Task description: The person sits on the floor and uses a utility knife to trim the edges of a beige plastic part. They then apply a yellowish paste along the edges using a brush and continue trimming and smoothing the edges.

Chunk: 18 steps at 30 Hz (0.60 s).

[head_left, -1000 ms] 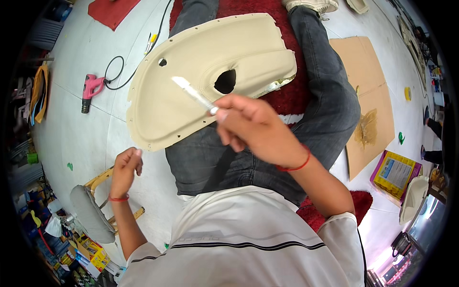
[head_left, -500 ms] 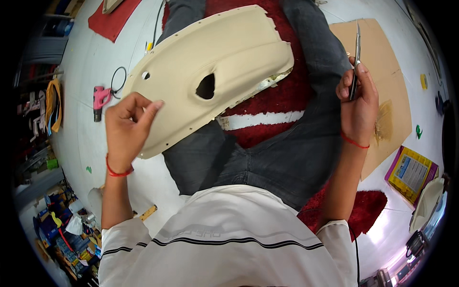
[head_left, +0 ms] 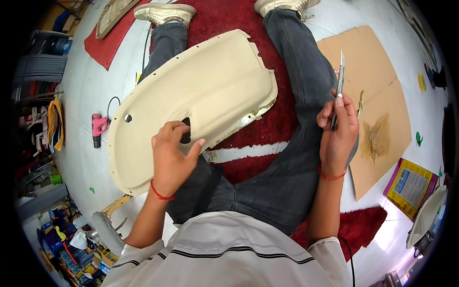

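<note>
A large cream-coloured covered panel (head_left: 143,100), with a stitched ridge and a dark hole in it, lies tilted across my left leg. Small holes run along its rim, and torn foil-like backing shows at its lower right edge. My left hand (head_left: 174,148) is over the panel, fingertips at the dark hole, thumb spread away from the fingers; it holds nothing that I can see. Off to the right, above my thigh, my right hand (head_left: 338,136) grips a slim utility knife (head_left: 340,83) with its blade pointing up and away.
Red carpet (head_left: 229,62) lies between my legs. Flattened cardboard (head_left: 377,71) with a brown stain is at right, near a yellow and purple package (head_left: 411,187). A pink heat gun (head_left: 99,128) lies left on the white floor. Tools and supplies crowd the lower left.
My left hand has moved right, from the panel's left end to the hole. My right hand with the knife has come slightly nearer and left. The view has shifted, showing my shoes.
</note>
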Tool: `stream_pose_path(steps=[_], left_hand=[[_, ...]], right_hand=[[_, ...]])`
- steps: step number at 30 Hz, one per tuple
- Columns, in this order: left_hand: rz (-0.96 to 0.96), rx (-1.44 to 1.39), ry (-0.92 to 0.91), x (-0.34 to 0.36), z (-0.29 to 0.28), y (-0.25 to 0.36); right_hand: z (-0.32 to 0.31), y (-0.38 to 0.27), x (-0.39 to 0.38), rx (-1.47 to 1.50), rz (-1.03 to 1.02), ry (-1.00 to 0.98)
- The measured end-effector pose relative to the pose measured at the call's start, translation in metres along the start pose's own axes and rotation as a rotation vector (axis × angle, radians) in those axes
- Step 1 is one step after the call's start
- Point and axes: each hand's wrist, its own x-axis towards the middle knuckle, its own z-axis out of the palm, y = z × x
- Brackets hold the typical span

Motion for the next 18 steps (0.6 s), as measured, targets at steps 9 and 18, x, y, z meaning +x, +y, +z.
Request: stream_pose_path(steps=[9,18], left_hand=[[-0.018,0.014,0.15,-0.006,0.034,-0.006],[-0.055,-0.241,0.115,0.004,-0.02,-0.057]], right_hand=[[-0.001,0.007,-0.005,0.014,-0.056,-0.044],[0.001,-0.01,-0.012,0.09,-0.166,0.071]])
